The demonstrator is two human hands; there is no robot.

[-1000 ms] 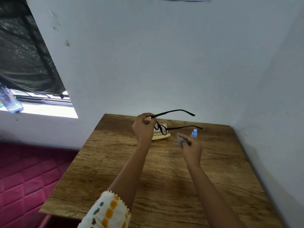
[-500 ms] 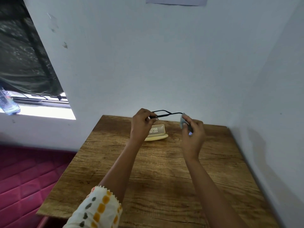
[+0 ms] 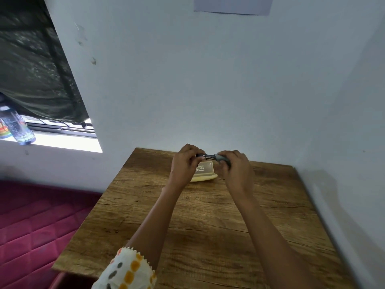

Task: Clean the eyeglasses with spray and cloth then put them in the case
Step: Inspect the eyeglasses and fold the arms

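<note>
From the head view, your left hand [image 3: 184,161] pinches the glasses [image 3: 205,156], lying left to right above the open case [image 3: 205,172]; your right hand [image 3: 235,167] presses a cloth [image 3: 219,157] on them. The table [image 3: 208,215] meets walls behind and right; its near half lies bare

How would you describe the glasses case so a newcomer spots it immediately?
Start at the wooden table in the wall corner and look to its far edge. The case lies open there, just below both hands. It is the only pale yellow thing on the table.
</note>
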